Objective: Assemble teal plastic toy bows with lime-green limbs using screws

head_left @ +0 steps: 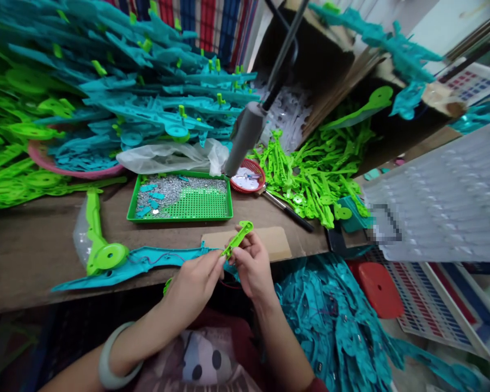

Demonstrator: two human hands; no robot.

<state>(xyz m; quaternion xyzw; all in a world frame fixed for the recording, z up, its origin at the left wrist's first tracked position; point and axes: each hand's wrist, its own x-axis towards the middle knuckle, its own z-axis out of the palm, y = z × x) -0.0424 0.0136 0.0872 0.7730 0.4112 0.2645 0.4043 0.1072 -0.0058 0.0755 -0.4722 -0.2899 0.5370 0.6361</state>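
Observation:
My right hand (251,263) is closed around a small lime-green plastic arm piece (242,235), which slants up and to the right. The fingers of my left hand (200,277) pinch the lower end of the same piece. Just behind and to the left of my hands, a long teal plastic part (147,261) lies along the table's front edge, with a thin wire along it. A lime-green part with a round disc (108,256) sits on its left end, beside a clear plastic piece (80,234). Under my fingers, the details are hidden.
A green tray (179,219) of small metal screws stands ahead, beside a red basket (248,188). A grey screwdriver (245,136) hangs over the table. A black-handled tool (292,213) lies right of a cardboard piece (275,243). Teal parts (155,81) pile high at the back left.

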